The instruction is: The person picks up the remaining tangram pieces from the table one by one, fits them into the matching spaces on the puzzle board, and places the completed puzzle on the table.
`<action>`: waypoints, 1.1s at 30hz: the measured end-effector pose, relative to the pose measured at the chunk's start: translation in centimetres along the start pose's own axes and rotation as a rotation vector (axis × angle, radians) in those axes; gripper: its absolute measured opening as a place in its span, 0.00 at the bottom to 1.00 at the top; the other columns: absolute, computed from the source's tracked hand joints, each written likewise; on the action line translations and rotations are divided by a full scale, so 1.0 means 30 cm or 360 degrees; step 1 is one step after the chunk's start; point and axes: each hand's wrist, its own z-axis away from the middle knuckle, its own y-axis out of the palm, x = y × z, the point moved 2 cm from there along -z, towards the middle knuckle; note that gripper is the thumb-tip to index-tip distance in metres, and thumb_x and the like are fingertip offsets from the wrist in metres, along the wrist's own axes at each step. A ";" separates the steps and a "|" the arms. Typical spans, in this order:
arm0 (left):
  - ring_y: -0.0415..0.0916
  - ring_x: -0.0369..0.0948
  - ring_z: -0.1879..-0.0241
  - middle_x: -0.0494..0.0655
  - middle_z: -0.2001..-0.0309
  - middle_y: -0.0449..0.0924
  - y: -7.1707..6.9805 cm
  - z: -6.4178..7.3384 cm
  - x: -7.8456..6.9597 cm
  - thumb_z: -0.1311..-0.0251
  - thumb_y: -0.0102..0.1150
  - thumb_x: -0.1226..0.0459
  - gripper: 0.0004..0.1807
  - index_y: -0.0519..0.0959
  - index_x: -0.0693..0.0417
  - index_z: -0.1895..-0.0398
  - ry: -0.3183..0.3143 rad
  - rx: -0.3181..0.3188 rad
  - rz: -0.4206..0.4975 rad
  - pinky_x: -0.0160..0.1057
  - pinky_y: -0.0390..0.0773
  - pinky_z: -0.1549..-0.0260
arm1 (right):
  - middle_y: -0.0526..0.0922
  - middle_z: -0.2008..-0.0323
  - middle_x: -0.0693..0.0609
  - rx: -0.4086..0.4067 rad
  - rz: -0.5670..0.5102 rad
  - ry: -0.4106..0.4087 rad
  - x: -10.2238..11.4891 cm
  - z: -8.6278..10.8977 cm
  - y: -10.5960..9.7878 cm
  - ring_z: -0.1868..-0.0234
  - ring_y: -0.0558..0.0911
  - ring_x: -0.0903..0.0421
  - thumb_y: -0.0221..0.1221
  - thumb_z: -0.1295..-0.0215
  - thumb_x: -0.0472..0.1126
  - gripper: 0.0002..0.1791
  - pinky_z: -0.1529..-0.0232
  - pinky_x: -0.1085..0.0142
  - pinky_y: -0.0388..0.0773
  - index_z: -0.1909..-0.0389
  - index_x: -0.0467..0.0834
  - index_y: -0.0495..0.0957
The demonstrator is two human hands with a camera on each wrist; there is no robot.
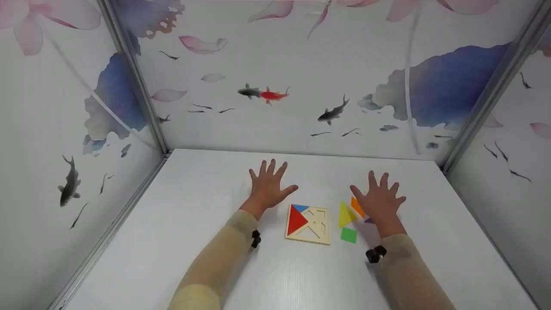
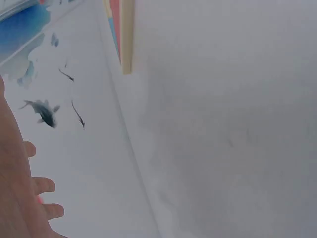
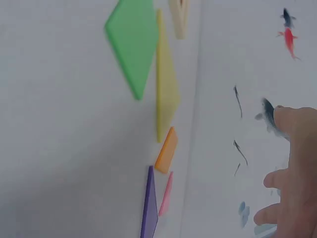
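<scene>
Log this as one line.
left hand: spread, empty; right hand: spread, empty; pale wooden puzzle board: red triangle, blue triangle inside; loose: yellow triangle, green square, orange parallelogram, purple piece, pink piece

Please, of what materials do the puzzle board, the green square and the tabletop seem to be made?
Puzzle board: probably bare wood, matt, from its pale tan face and edge.
Green square: smooth painted wood or plastic, I cannot tell which; colour is even, and the edge is green too.
Tabletop: perhaps white laminate, slightly glossy, from soft streaks of reflected light.
</scene>
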 end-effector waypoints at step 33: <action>0.72 0.55 0.26 0.57 0.28 0.77 0.108 0.058 -0.074 0.27 0.61 0.50 0.28 0.76 0.52 0.29 -0.0476 -0.0014 0.1464 0.56 0.73 0.28 | 0.56 0.21 0.26 -0.0223 -0.0481 0.0133 0.102 0.106 0.112 0.24 0.60 0.24 0.57 0.24 0.57 0.43 0.28 0.32 0.68 0.19 0.37 0.58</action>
